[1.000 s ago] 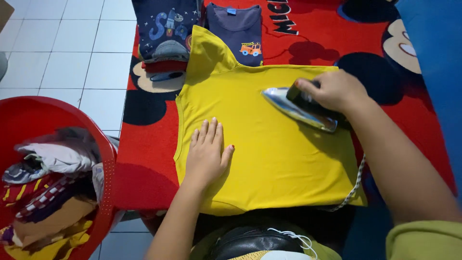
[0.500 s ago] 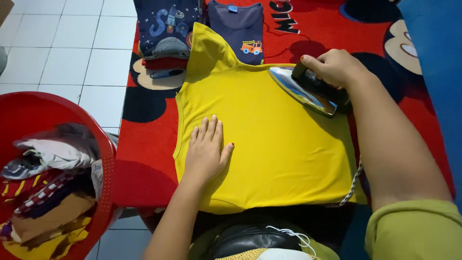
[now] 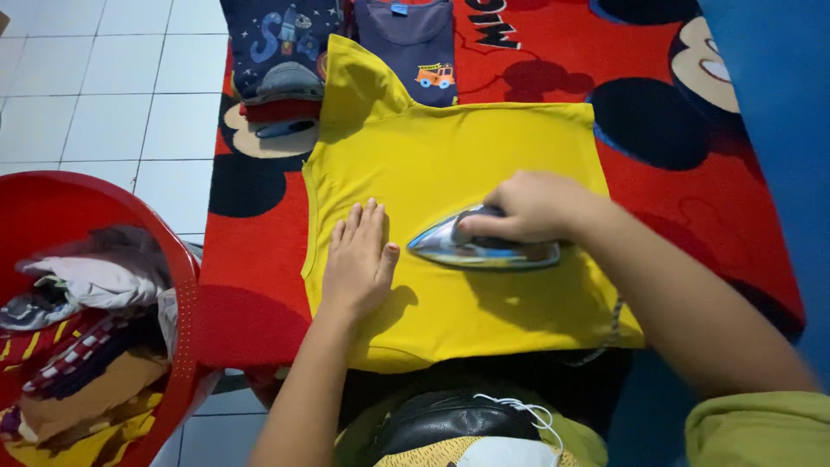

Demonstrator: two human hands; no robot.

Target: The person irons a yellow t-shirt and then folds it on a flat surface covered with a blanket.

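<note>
The right hand [image 3: 527, 206] grips the iron [image 3: 480, 246], tip pointing at the flat, open left hand [image 3: 359, 258] just beside it on the yellow shirt [image 3: 467, 147].

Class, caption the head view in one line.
Right hand slides shiny metal iron over yellow cotton T-shirt; left hand presses it flat.

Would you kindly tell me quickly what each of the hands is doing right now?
Left hand: open, palm flat on the yellow cotton shirt.
Right hand: closed around the handle of the shiny metal clothes iron, which rests on the shirt.
</note>
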